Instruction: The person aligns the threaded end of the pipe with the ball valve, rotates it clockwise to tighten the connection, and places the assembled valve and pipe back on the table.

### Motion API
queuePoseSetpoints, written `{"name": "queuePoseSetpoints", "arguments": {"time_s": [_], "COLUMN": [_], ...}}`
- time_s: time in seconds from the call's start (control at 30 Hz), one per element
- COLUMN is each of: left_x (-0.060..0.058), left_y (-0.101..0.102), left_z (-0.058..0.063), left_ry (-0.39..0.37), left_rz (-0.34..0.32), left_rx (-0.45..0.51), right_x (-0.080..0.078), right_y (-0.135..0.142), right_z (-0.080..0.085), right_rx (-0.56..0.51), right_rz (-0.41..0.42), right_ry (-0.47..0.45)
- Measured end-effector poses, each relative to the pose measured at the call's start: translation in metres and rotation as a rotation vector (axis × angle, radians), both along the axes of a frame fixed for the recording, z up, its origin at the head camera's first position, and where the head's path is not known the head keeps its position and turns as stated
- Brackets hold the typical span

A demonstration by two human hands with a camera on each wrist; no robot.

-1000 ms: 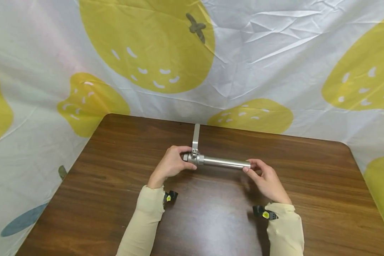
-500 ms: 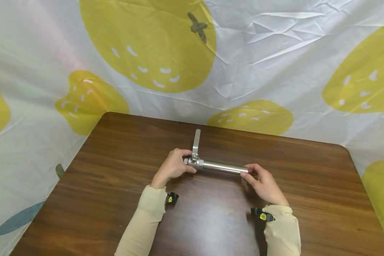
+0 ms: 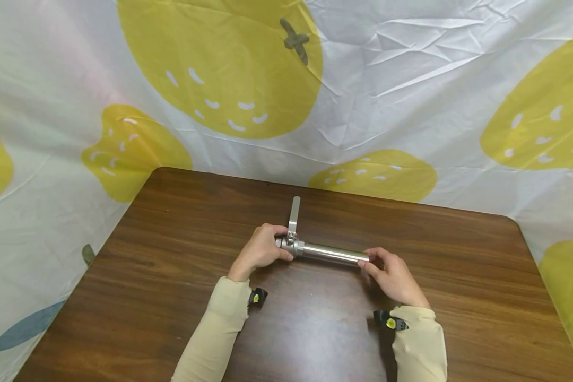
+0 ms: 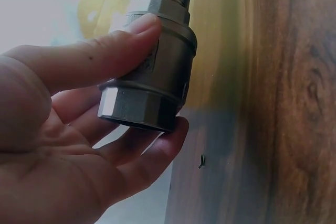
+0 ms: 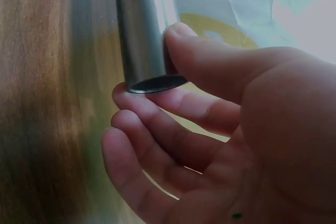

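Observation:
A silver ball valve (image 3: pixel 291 245) with a long flat lever (image 3: pixel 294 215) pointing to the back is joined to a straight metal pipe (image 3: pixel 334 253) running right. My left hand (image 3: pixel 259 246) grips the valve body, thumb on the near side and fingers behind. In the left wrist view the thumb lies across the valve body (image 4: pixel 173 61), and its hexagonal open end faces the palm. With thumb and fingers, my right hand (image 3: pixel 395 276) pinches the pipe's right end. The right wrist view shows the pipe's hollow end (image 5: pixel 157 83) between thumb and fingertips. The assembly lies nearly level, close over the table.
Beneath the hands is a brown wood-grain table (image 3: pixel 172 228) with rounded back corners. A white cloth (image 3: pixel 387 95) printed with yellow fruit hangs behind it and at both sides. Each wrist wears a small black camera mount.
Both hands have lowered the valve and pipe slightly toward me, and its right end now tilts a little nearer. The grips look the same, and the lever tip has come away from the table's back edge.

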State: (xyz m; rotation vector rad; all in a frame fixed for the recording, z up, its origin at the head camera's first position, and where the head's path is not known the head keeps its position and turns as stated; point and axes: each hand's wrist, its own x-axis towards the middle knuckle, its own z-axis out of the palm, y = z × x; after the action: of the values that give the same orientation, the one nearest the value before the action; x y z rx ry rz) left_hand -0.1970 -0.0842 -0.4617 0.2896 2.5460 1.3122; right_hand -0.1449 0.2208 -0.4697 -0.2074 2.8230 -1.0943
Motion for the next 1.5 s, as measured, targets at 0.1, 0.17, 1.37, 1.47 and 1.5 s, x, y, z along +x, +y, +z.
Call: {"name": "queuePoseSetpoints", "arguments": {"time_s": [0.1,0.17,1.37,1.47,1.5], "left_x": [0.0,0.0,-0.007,-0.009,-0.009], "left_y": [0.002,0.004,0.006,0.008,0.008], "left_z": [0.0,0.0,-0.013,-0.014,-0.015], "left_ry": [-0.002,0.002,-0.101,-0.112,-0.116], "left_rz": [-0.003,-0.009,-0.077,-0.084,-0.082], "left_rx": [-0.015,-0.028,0.055,0.082,0.088], "right_x": [0.0,0.0,-0.001,0.0,0.0], "right_y": [0.001,0.002,0.005,0.006,0.006], "right_z": [0.001,0.002,-0.002,-0.003,-0.003], "right_rx": [0.004,0.003,0.084,0.083,0.079], "right_rz": [0.01,0.02,0.023,0.014,0.013], "right_ry": [-0.022,-0.04,-0.095,-0.1,-0.102]}}
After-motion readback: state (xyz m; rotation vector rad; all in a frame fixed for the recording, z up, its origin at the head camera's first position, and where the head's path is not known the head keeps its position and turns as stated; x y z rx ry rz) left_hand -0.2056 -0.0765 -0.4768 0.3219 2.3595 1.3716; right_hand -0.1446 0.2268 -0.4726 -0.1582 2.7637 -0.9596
